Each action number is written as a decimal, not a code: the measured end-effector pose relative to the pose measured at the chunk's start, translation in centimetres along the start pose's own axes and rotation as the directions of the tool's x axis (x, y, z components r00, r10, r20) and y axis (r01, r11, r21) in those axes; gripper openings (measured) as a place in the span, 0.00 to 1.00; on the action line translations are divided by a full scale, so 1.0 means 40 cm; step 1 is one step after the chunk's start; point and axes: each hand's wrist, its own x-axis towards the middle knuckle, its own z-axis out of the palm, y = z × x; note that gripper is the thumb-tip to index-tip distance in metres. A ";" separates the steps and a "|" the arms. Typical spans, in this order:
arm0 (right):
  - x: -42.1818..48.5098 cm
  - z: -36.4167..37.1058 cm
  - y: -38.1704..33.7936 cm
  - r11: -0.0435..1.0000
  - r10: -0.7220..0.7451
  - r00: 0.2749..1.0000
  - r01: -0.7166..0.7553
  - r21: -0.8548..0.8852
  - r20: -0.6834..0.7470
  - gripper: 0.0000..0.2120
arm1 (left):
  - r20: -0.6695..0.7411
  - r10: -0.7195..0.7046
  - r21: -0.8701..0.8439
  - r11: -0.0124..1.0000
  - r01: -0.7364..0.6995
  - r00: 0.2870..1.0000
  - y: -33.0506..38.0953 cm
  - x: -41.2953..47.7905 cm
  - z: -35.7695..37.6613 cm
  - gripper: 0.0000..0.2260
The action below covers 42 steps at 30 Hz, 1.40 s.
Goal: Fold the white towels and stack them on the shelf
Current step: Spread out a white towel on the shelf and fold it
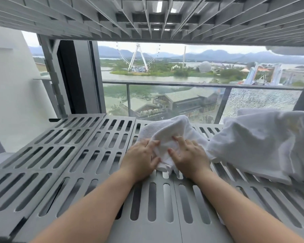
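A small white towel (167, 130), partly folded and bunched, lies on the grey slotted shelf (88, 155) near its middle. My left hand (140, 155) rests against the towel's left edge, with the fingers and thumb laid over the cloth. My right hand (189, 155) presses flat on the towel's right side with its fingers spread. A larger heap of loose white towels (260, 142) sits on the shelf to the right, touching the small towel.
Another slotted grey shelf (147, 18) hangs close overhead. Behind the shelf is a window with a glass balcony rail (182, 84). A white wall (11, 95) stands at the left. The shelf's left half shows bare slats.
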 end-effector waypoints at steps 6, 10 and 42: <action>-0.012 0.005 0.013 0.999 -0.031 0.999 0.030 0.039 0.022 0.30 | -0.020 -0.004 -0.028 1.000 0.003 1.000 0.014 -0.013 -0.019 0.24; -0.013 0.006 0.017 0.998 -0.044 0.999 0.043 0.048 0.024 0.29 | -0.070 -0.020 -0.032 0.999 0.018 0.997 0.023 -0.023 -0.026 0.20; -0.015 -0.008 0.012 0.989 0.143 0.987 -0.139 0.055 -0.078 0.15 | -0.106 0.004 -0.043 0.999 -0.009 0.994 0.006 -0.041 -0.074 0.11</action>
